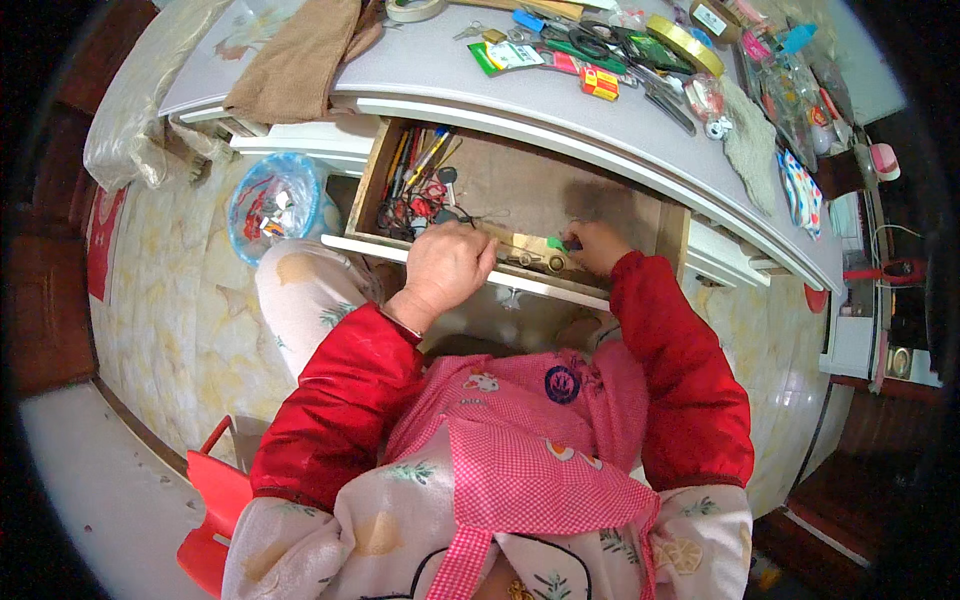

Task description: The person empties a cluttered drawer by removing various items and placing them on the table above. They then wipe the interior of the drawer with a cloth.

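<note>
A pulled-out wooden drawer (pixel 517 169) lies before me under the table. My left hand (pixel 452 255) rests over its front left part with curled fingers; whatever is under them is hidden. My right hand (pixel 598 246) reaches into the front right, fingertips down by a small dark item (pixel 573 244) and a green piece (pixel 555 243). Whether the fingers grip either is unclear. Between the hands, against the drawer front, sits a small pale object with round wheel-like parts (pixel 531 259). Pens and pencils (pixel 424 157) fill the left side, with tangled red and black cables (pixel 424 204) nearer me.
On the tabletop (pixel 450 75) lie a brown cloth (pixel 296 64), tape rolls (pixel 684 46), a small red-yellow box (pixel 600 84) and a green-white packet (pixel 504 57). A blue lined bin (pixel 238 214) stands left of the drawer; a red chair (pixel 214 495) is at lower left.
</note>
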The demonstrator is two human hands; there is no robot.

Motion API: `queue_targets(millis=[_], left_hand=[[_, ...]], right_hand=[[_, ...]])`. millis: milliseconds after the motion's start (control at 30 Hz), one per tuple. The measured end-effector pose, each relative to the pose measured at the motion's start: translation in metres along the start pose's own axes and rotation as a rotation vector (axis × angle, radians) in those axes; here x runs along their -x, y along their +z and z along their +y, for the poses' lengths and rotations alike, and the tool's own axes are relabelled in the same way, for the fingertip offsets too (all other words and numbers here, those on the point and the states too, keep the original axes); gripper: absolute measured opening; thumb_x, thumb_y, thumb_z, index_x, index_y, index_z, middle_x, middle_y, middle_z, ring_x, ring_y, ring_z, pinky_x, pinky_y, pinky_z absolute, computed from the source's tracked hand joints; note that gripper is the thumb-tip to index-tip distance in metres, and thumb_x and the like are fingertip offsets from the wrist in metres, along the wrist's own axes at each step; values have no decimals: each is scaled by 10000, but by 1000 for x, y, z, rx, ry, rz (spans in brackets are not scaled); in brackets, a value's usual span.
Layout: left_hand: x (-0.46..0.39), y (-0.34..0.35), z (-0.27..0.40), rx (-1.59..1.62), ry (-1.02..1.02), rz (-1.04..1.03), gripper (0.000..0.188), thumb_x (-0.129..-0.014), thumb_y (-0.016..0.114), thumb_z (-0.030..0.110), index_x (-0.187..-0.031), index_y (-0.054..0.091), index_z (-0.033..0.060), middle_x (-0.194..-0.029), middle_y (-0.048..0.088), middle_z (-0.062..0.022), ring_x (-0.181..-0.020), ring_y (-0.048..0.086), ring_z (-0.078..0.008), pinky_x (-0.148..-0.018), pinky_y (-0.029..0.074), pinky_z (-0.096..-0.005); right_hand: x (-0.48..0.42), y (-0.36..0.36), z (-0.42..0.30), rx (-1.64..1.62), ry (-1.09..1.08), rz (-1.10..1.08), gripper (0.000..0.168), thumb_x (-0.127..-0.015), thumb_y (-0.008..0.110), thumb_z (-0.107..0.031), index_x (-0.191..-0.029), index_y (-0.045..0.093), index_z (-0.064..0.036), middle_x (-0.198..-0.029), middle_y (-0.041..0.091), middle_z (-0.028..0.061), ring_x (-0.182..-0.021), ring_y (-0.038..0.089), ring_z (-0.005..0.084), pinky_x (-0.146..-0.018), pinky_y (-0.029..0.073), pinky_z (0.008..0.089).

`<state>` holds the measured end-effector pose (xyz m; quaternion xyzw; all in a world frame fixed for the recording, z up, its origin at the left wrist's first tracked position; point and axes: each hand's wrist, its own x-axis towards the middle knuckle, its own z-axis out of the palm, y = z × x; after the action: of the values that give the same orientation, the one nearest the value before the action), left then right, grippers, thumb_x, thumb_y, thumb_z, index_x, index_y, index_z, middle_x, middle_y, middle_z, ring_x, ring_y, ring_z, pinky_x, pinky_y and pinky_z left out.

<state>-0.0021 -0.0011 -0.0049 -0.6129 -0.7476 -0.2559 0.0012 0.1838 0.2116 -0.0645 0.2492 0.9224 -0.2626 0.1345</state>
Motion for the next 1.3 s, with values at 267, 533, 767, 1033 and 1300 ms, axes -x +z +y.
queue_targets(millis=[267, 533, 767, 1033, 1300], left_hand=[[0, 0, -1, -17, 1, 3, 261, -831, 590, 251, -638, 633, 80, -651, 622, -98, -662, 600, -279, -635, 484, -404], [-3, 1, 0, -11, 30, 6, 250, -823, 595, 247, -637, 628, 82, -657, 624, -90, -660, 600, -275, -632, 483, -399], [2, -2, -2, -6, -4, 6, 249, -815, 602, 245, -637, 628, 72, -661, 624, -100, -667, 604, -277, -635, 485, -404], [-1, -1, 1, -10, 9, 13, 259, -827, 597, 250, -651, 644, 66, -657, 626, -112, -667, 607, -281, -637, 485, -401], [-1, -3, 1, -2, -9, -19, 255, -831, 595, 255, -660, 644, 72, -660, 626, -107, -673, 611, -279, -641, 485, -405]], right_hand=[[3, 3, -5, 49, -28, 43, 203, -741, 643, -127, -924, 618, -43, -880, 642, 194, -834, 622, 363, -756, 494, 430], [29, -37, -36, -31, -142, 158, 165, -772, 656, -115, -913, 606, -43, -855, 637, 174, -834, 620, 354, -732, 488, 438], [53, -164, -80, -50, -334, 512, 144, -797, 658, -101, -888, 560, -49, -778, 610, 144, -703, 603, 330, -658, 478, 382], [9, -204, -29, 159, -186, 627, 196, -779, 669, -91, -960, 605, -51, -979, 609, 159, -939, 595, 321, -803, 472, 376], [-6, -177, -20, 264, -266, 1080, 276, -763, 694, -90, -1031, 629, -77, -1143, 545, 125, -1056, 537, 316, -910, 429, 377]])
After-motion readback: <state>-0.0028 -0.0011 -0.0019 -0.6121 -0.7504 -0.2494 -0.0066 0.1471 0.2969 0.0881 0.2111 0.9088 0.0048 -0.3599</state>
